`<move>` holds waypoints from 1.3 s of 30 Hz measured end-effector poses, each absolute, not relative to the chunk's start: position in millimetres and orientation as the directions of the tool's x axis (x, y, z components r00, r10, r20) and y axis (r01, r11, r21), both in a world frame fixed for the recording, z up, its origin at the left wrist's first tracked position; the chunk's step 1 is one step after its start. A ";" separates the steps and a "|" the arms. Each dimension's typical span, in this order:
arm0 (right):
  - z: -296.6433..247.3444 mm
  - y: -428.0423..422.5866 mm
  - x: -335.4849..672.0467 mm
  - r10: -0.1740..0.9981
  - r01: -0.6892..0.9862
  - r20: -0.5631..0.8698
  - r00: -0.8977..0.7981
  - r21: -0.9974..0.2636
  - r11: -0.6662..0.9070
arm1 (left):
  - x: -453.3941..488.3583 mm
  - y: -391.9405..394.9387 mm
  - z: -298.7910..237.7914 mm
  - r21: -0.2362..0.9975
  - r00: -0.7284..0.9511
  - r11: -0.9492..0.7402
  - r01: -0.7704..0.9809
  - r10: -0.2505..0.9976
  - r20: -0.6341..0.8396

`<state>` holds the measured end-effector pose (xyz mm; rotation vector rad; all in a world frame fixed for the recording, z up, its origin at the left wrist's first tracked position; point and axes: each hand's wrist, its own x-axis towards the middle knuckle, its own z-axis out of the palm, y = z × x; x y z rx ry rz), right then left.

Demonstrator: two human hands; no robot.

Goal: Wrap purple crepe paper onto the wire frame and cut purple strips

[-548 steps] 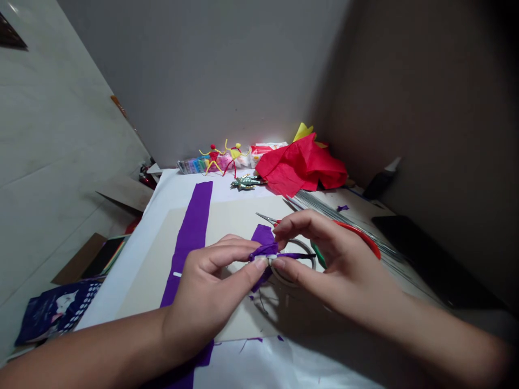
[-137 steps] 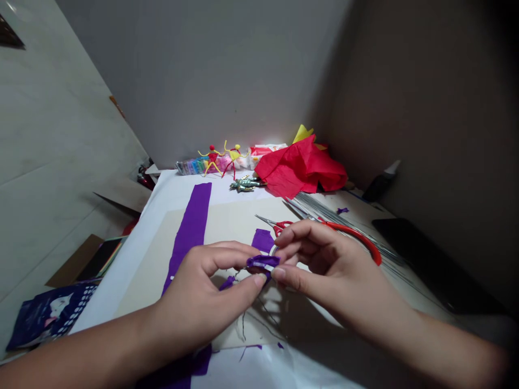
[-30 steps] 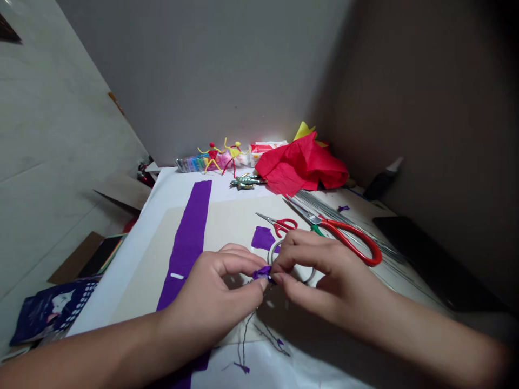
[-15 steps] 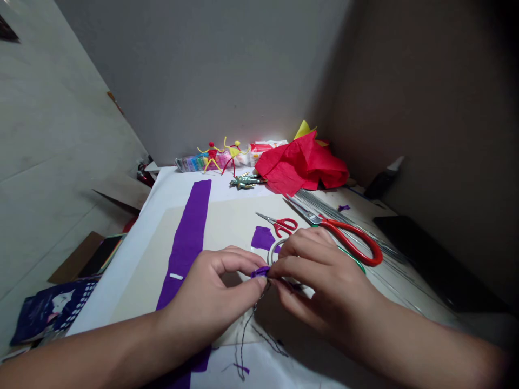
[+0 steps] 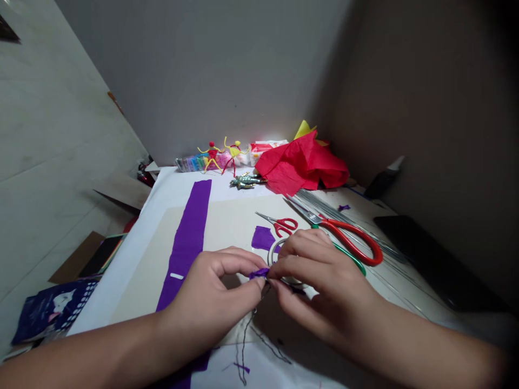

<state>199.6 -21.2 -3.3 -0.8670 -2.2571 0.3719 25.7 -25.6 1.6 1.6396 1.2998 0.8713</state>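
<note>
My left hand (image 5: 211,300) and my right hand (image 5: 320,281) meet above a beige card sheet (image 5: 227,227). Both pinch a small rolled piece of purple crepe paper (image 5: 259,273) between thumb and fingers. Thin dark wires (image 5: 243,351) hang down from that piece over the table's front. A tape ring (image 5: 275,248) lies just behind my right fingers, partly hidden. A small purple scrap (image 5: 262,237) lies beside it.
A long purple paper strip (image 5: 188,237) runs down the card's left. Small red scissors (image 5: 279,224) and large red-handled scissors (image 5: 344,237) lie right of centre. Crumpled red paper (image 5: 304,165), pipe-cleaner figures (image 5: 223,154), wire rods (image 5: 324,208) and a dark bottle (image 5: 383,178) stand behind.
The purple piece has been rolled down much smaller than 18 seconds ago. Over the last second my right fingers have shifted round it, and the hanging wires have swung slightly.
</note>
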 end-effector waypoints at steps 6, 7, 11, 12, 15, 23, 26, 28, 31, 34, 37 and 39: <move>-4.8 -21.7 198.8 0.686 0.501 0.497 -0.531 -0.470 0.727 | 27.5 -26.1 1.8 0.908 0.230 -0.152 0.390 0.971 0.064; -5.6 -21.5 198.7 0.694 0.503 0.490 -0.527 -0.479 0.720 | 27.9 -26.2 1.8 0.905 0.229 -0.161 0.395 0.971 0.073; -6.6 -21.3 199.4 0.735 0.493 0.435 -0.519 -0.550 0.674 | 29.0 -26.7 0.9 0.895 0.226 -0.193 0.402 0.968 0.108; -6.3 -21.3 199.5 0.742 0.489 0.425 -0.518 -0.565 0.665 | 29.0 -26.8 0.5 0.894 0.225 -0.198 0.402 0.968 0.113; -4.7 -20.7 199.5 0.759 0.479 0.404 -0.511 -0.599 0.642 | 28.9 -26.8 -0.2 0.891 0.225 -0.201 0.407 0.967 0.116; -4.3 -18.7 198.5 0.762 0.476 0.391 -0.516 -0.608 0.635 | 29.5 -26.5 0.4 0.893 0.225 -0.215 0.396 0.965 0.133; -4.5 -19.0 198.4 0.763 0.488 0.384 -0.521 -0.599 0.635 | 29.7 -26.9 -0.1 0.889 0.229 -0.226 0.400 0.963 0.141; -3.9 -19.1 198.4 0.766 0.488 0.378 -0.520 -0.605 0.630 | 29.6 -27.2 -0.4 0.884 0.232 -0.235 0.403 0.961 0.149; -2.9 -19.1 198.3 0.781 0.498 0.363 -0.508 -0.616 0.610 | 29.7 -27.3 -0.4 0.879 0.236 -0.239 0.412 0.960 0.150; -3.7 -18.7 198.0 0.791 0.494 0.357 -0.497 -0.633 0.596 | 29.9 -26.5 -0.4 0.874 0.238 -0.246 0.420 0.959 0.156; -6.2 -18.1 197.6 0.802 0.463 0.353 -0.483 -0.674 0.576 | 29.7 -25.7 -0.5 0.871 0.231 -0.245 0.426 0.960 0.157; -7.4 -17.5 197.4 0.815 0.445 0.344 -0.467 -0.705 0.553 | 29.5 -25.5 -0.2 0.868 0.224 -0.236 0.437 0.963 0.149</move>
